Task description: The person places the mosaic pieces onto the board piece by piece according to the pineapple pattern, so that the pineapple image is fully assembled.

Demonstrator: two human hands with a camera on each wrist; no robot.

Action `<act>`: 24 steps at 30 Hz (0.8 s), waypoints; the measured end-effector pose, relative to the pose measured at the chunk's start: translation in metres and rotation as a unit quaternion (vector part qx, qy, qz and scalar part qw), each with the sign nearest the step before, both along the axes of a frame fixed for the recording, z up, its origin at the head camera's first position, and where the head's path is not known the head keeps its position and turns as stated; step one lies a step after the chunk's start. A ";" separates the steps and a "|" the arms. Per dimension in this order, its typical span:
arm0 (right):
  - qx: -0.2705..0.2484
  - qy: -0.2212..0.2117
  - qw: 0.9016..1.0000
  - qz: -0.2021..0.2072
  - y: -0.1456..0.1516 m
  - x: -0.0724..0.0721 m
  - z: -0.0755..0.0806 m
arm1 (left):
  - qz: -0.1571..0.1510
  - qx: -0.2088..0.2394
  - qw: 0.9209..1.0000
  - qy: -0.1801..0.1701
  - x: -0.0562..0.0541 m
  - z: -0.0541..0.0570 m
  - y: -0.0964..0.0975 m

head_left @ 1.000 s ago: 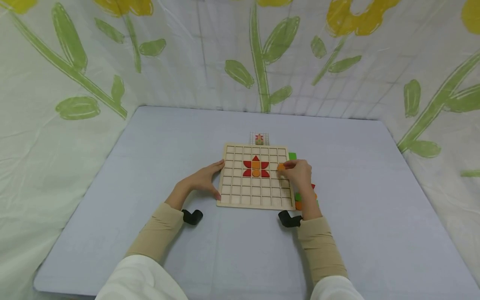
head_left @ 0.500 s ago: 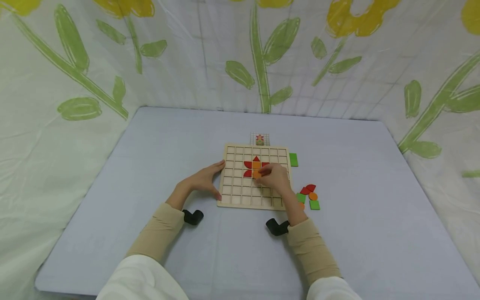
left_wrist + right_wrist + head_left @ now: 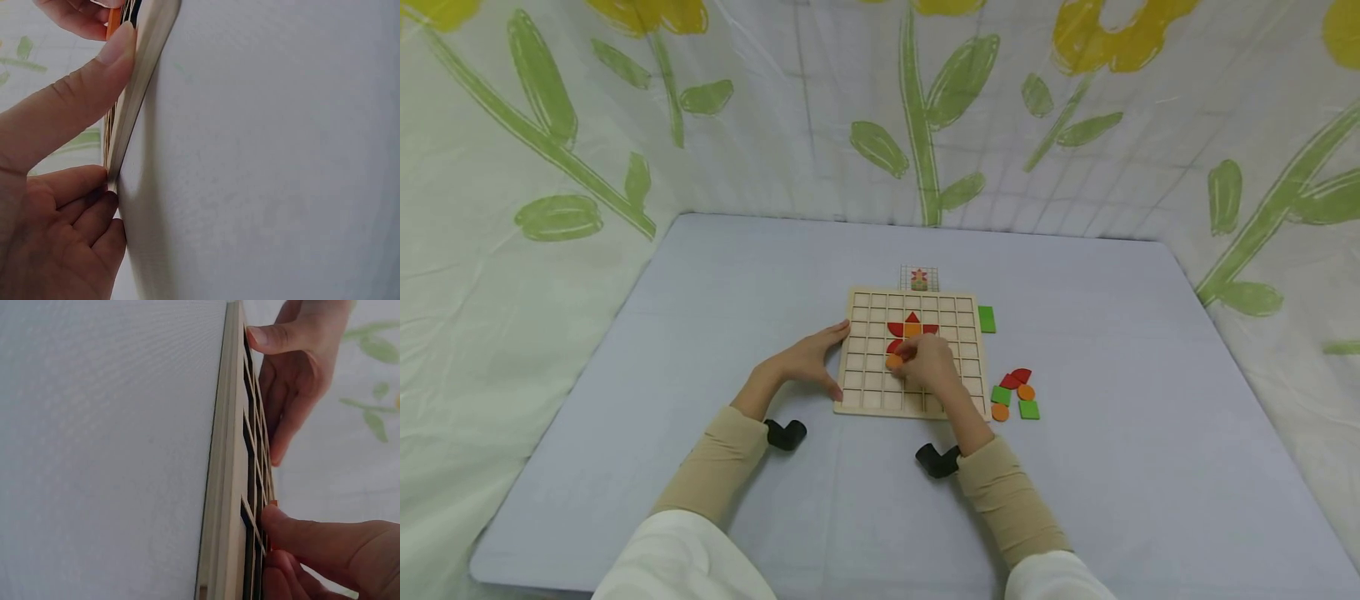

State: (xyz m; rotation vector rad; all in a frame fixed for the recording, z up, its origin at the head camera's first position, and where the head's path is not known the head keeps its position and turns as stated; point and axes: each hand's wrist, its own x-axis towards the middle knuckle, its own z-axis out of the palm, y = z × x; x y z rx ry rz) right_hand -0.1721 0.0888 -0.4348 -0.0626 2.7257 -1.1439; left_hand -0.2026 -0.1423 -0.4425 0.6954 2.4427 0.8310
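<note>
A pale wooden grid board (image 3: 863, 402) lies on the table. My left hand (image 3: 803, 358) rests along its left side, thumb near the front corner and fingers further back, spread apart. In the left wrist view, the thumb and fingers (image 3: 87, 200) touch the board's edge. My right hand (image 3: 931, 365) pinches an orange round piece (image 3: 894, 362) over the grid, below the red pieces. An orange square (image 3: 912, 330), a red triangle (image 3: 912, 317) and red petal-shaped pieces (image 3: 896, 330) sit in the grid. My right fingers hide part of the pattern.
Right of the board lie loose pieces: red petal shapes (image 3: 1016, 379), green squares (image 3: 1029, 410) and orange rounds (image 3: 1000, 412). Further back is a green piece (image 3: 987, 319) beside the board. A small pattern card (image 3: 919, 278) lies behind it. A flowered curtain (image 3: 820, 125) surrounds the table.
My right hand has moved left from the board's right edge, carrying the orange round piece across the grid, then slightly toward me. The left hand has stayed at the board's edge.
</note>
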 end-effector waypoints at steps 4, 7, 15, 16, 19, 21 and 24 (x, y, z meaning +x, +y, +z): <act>0.014 -0.004 1.000 0.002 -0.002 0.000 -0.001 | 0.001 0.001 1.000 -0.001 0.000 0.000 0.000; 0.012 -0.009 1.000 -0.001 -0.002 0.000 0.000 | 0.000 0.000 1.000 0.001 0.000 0.000 0.000; 0.013 0.016 1.000 0.008 -0.001 0.001 -0.001 | 0.003 0.000 1.000 -0.004 0.002 0.004 0.001; 0.016 0.018 1.000 0.008 -0.002 0.001 -0.001 | 0.003 -0.001 1.000 -0.005 0.002 0.004 0.002; 0.022 0.020 1.000 0.007 -0.002 0.001 -0.002 | 0.005 -0.001 1.000 -0.007 0.003 0.005 0.002; 0.024 0.021 0.999 0.006 -0.003 0.001 -0.002 | 0.006 0.000 1.000 -0.007 0.004 0.005 0.002; 0.029 0.023 0.999 0.006 -0.003 0.001 -0.003 | 0.008 0.002 1.000 -0.009 0.005 0.007 0.002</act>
